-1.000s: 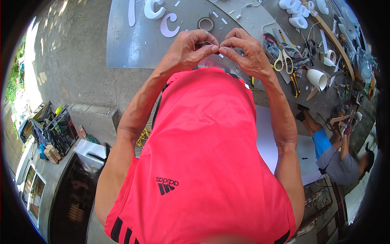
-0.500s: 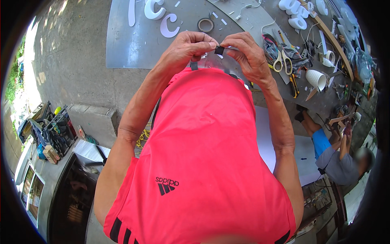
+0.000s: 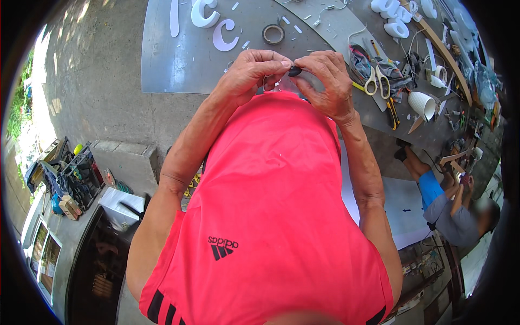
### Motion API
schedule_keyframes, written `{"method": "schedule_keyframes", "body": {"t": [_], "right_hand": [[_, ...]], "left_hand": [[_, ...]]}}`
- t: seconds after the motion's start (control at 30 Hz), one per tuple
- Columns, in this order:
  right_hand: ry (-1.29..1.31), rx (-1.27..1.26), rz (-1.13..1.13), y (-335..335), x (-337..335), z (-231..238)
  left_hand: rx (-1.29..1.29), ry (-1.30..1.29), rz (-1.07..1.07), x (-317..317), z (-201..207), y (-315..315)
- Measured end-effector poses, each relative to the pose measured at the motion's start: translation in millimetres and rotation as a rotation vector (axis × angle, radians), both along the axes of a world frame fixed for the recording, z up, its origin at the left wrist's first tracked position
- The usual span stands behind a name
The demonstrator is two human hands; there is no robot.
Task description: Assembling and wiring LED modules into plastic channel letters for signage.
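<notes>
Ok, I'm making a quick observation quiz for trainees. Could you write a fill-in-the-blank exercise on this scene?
1. The piece between the fingertips of the left hand and the right hand is coloured ____.
2. In the picture, the tape roll lies to the ____ of the scissors.
3. The cutter has a handle in black and ____.
4. The co-worker wears shorts coloured ____.

Missing words: black; left; yellow; blue.
</notes>
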State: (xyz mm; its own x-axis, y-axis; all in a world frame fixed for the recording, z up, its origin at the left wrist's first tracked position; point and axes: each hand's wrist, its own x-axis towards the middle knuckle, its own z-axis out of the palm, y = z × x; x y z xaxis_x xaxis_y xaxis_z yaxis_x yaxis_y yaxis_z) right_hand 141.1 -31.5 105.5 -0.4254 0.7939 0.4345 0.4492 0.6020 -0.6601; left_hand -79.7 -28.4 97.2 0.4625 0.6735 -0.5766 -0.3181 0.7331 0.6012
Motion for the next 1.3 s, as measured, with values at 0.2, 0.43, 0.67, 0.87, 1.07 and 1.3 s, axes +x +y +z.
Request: {"method": "schedule_keyframes", "body": {"t": [0.2, 0.43, 0.67, 0.87, 1.07, 1.3], "right_hand": [[0.003, 0.033, 0.015, 1.3, 3.8, -4.7], [0.06, -0.039, -0.029, -1.2, 5.0, -6.0], [0.25, -0.588, -0.163, -6.9, 4.6, 3.8], [0.37, -0.7, -0.145, -8.1, 5.5, 5.8], [0.169, -0.332, -0.074, 0.3, 1.6, 12.9], [0.207, -0.219, -0.027, 1.7, 3.8, 6.7]], "left_hand": [[-0.052, -0.022, -0.008, -0.2, -1.4, -1.2], [-0.005, 0.027, -0.017, 2.0, 0.2, -4.7], [0.466, 0.379, 0.014, 10.3, 9.6, -14.3], [0.469, 0.389, 0.04, 9.8, 13.8, -16.0], [0.408, 0.365, 0.023, 10.1, 16.9, -15.2], [0.4, 0.366, 0.003, 10.1, 20.8, -14.3]]}}
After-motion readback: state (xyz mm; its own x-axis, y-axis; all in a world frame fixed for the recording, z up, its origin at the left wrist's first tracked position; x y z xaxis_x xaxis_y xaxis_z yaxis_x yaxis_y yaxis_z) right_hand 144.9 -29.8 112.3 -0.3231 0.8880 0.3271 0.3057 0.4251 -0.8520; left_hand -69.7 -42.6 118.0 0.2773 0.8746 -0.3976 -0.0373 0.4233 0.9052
